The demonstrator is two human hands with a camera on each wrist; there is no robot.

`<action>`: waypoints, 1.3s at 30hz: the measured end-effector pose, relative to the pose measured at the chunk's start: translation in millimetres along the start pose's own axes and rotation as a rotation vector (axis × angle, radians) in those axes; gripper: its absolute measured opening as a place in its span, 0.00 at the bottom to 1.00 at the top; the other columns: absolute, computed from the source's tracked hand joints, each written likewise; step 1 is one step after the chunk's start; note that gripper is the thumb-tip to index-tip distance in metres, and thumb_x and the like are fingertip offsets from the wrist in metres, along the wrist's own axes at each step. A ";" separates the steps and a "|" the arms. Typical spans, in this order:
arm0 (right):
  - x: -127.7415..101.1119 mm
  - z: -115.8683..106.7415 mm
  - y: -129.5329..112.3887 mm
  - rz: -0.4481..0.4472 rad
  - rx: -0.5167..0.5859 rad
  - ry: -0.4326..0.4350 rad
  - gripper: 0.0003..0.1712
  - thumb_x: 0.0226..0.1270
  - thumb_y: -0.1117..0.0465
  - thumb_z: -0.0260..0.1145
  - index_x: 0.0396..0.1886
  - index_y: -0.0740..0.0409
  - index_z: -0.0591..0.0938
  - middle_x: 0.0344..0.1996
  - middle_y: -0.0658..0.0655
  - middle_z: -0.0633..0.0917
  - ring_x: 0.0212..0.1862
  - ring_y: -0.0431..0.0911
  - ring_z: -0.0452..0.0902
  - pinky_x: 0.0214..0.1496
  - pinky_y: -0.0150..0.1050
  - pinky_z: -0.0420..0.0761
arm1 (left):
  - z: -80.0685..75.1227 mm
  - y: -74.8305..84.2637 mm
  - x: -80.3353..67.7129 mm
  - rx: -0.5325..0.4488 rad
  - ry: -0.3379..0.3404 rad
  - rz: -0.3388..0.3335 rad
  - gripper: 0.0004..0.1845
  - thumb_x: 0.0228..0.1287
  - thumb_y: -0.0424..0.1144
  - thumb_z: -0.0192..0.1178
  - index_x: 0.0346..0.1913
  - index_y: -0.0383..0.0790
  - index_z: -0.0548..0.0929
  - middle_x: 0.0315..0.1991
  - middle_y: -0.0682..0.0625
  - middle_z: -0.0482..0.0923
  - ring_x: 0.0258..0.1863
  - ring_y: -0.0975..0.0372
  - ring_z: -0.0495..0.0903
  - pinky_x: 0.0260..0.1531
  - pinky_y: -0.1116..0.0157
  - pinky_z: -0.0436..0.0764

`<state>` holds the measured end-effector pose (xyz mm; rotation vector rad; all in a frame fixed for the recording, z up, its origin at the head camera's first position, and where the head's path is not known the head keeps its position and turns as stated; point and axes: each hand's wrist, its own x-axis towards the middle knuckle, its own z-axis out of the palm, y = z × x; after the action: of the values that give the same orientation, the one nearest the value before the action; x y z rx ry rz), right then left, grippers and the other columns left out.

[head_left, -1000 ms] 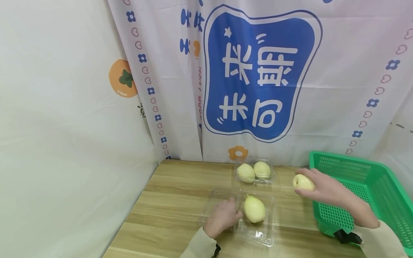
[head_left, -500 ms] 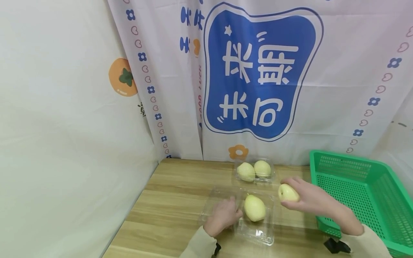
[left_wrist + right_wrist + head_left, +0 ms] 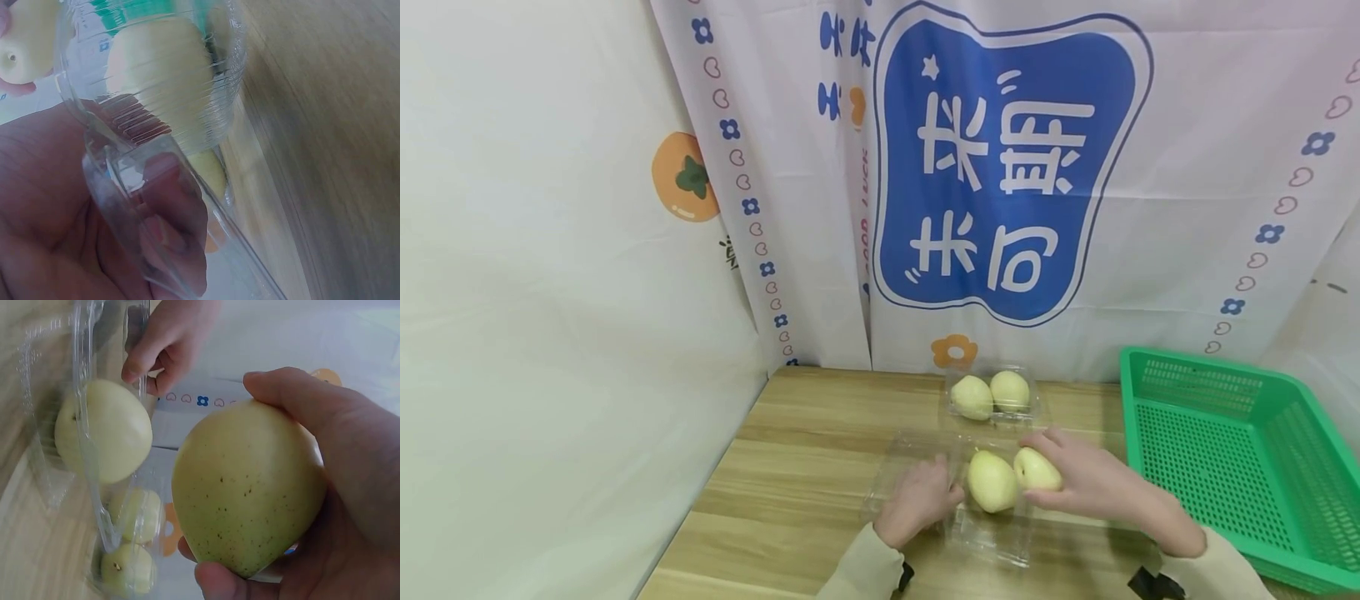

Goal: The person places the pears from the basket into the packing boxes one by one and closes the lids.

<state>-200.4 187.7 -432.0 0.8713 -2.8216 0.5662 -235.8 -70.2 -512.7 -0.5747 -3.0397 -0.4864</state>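
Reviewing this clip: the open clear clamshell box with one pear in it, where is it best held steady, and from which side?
Probably at its near-left rim, from the left, where the left hand already grips the clear clamshell box. That edge is bare and stiff, and it keeps clear of the right hand bringing a pear from the right.

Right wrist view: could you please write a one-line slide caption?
Right hand grips a pear beside a clear tray holding another pear.

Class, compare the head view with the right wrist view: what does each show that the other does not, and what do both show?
Only the head view shows the green basket and the blue banner. Only the right wrist view shows the speckles on the held pear. Both show the right hand holding that pear, the left hand at the clear box, and a pear inside it.
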 end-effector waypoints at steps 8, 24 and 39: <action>1.6 18.0 -6.8 -0.058 -0.022 0.010 0.37 0.55 0.32 0.69 0.59 0.46 0.77 0.46 0.45 0.80 0.40 0.34 0.75 0.33 0.29 0.75 | -0.9 1.7 1.5 -0.008 -0.023 -0.013 0.14 0.61 0.45 0.59 0.41 0.36 0.77 0.15 0.55 0.65 0.12 0.65 0.64 0.11 0.68 0.65; 5.4 43.4 -17.4 -0.145 -0.053 0.030 0.37 0.54 0.35 0.71 0.60 0.48 0.77 0.48 0.49 0.79 0.46 0.41 0.75 0.35 0.30 0.75 | -1.5 0.7 1.2 -0.016 -0.028 -0.001 0.14 0.62 0.46 0.59 0.39 0.37 0.76 0.15 0.56 0.65 0.12 0.66 0.63 0.10 0.68 0.64; 4.6 54.5 -25.1 -0.129 0.001 -0.044 0.40 0.55 0.31 0.68 0.61 0.49 0.77 0.48 0.49 0.80 0.39 0.36 0.74 0.28 0.27 0.70 | -3.3 1.6 -0.2 0.001 -0.026 -0.010 0.14 0.62 0.46 0.59 0.39 0.37 0.76 0.15 0.55 0.65 0.12 0.65 0.63 0.10 0.67 0.64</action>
<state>-190.9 145.0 -473.2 1.0699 -2.7778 0.5365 -235.3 -69.8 -509.1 -0.5711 -3.0681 -0.4818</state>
